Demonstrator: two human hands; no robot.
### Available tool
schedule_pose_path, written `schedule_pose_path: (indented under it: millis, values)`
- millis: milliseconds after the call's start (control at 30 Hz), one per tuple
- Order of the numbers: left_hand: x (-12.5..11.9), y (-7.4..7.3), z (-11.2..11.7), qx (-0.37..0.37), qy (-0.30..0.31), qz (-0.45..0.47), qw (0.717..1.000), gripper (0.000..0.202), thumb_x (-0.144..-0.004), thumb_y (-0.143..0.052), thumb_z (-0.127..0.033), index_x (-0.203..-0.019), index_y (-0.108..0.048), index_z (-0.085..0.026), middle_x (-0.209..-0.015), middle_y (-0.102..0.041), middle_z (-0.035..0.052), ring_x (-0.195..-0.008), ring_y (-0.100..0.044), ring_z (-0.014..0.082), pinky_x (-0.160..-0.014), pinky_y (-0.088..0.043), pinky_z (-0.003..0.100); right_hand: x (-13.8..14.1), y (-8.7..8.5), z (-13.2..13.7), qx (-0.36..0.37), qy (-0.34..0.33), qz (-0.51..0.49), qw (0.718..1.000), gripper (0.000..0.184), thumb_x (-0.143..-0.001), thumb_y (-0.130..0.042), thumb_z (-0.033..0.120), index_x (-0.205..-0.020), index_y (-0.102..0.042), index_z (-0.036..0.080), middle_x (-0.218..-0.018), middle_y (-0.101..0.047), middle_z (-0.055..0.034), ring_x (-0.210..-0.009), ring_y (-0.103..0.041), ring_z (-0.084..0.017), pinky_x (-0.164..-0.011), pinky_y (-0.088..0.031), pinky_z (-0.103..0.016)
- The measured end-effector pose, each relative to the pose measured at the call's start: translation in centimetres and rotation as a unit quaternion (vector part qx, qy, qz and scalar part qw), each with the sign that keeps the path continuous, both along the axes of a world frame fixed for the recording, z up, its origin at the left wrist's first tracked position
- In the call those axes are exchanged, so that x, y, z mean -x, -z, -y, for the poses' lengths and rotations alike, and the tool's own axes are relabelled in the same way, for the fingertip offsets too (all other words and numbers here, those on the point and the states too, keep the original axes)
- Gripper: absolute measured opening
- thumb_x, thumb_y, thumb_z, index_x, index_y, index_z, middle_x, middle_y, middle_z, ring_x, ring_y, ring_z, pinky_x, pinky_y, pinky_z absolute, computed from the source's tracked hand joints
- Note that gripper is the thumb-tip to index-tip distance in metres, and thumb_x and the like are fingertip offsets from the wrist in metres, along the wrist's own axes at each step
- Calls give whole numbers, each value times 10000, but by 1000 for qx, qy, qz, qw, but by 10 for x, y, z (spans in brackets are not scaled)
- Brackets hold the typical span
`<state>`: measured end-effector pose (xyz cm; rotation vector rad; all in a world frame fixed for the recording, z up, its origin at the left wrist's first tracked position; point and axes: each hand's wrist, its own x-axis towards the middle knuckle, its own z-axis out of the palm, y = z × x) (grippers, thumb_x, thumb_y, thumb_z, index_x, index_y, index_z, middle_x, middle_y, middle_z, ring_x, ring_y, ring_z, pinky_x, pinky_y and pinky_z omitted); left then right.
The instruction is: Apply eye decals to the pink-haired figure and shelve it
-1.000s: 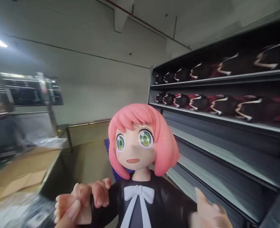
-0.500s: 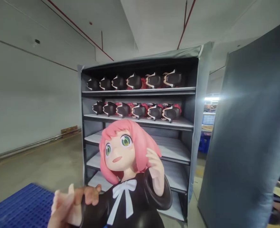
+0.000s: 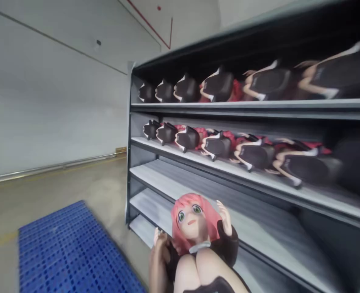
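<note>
A large doll figure (image 3: 195,228) with pink hair, green eyes and a black dress lies tilted back, head toward the grey shelf rack (image 3: 229,171), its pale legs at the bottom edge. My left hand (image 3: 158,260) grips the figure's arm and shoulder on its left side, low in the picture. My right hand is out of view. The figure hovers in front of the rack's lower bare shelves (image 3: 167,183).
The two upper shelves hold rows of several identical figures (image 3: 216,142) lying down, black shoes outward. A blue plastic pallet (image 3: 66,252) lies on the concrete floor at left. A pale wall with a rail runs behind.
The figure has tipped from upright to lying back and sits lower and farther from me. The rack is now much closer, filling the right side. My left hand stays on it.
</note>
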<state>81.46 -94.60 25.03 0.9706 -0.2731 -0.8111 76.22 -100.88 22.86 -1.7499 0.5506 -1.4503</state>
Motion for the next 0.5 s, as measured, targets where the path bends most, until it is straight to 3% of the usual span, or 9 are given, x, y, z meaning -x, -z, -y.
schedule_pose_path:
  millis: [100,267,400,500]
  values:
    - [-21,25,8,-60,-68,-20,996,430,-949,-631,-567,-854,-634,-148,-763,-634,-8,-687,-609,137,-681,-531,291,-32,14,23,-5,-68,-35,997,490,-929,-729,557,-1331,-605,306,-1316,-601,-49,-1218,-571,-332,-880,-607,-468]
    - [-71,50,16,-120,-119,-1,986,637,-637,-749,-791,-699,-609,-172,-582,-563,-28,-597,-534,166,-600,-430,294,-77,32,69,-12,-115,-58,992,613,-960,-656,619,-1446,-519,271,-1366,-576,-92,-1184,-597,-309,-896,-605,-501]
    - [-72,60,35,-135,-96,49,985,692,-617,-719,-846,-727,-653,-166,-624,-625,-1,-636,-583,208,-623,-449,318,-59,48,102,-16,-115,-52,992,659,-991,-591,647,-1490,-470,234,-1391,-561,-127,-1193,-599,-312,-944,-587,-531]
    - [-66,67,49,-130,-78,86,985,687,-706,-668,-845,-780,-674,-162,-706,-672,17,-686,-625,220,-655,-499,326,-36,63,120,-24,-112,-48,992,644,-1008,-582,620,-1484,-465,203,-1394,-548,-136,-1185,-600,-304,-958,-581,-525]
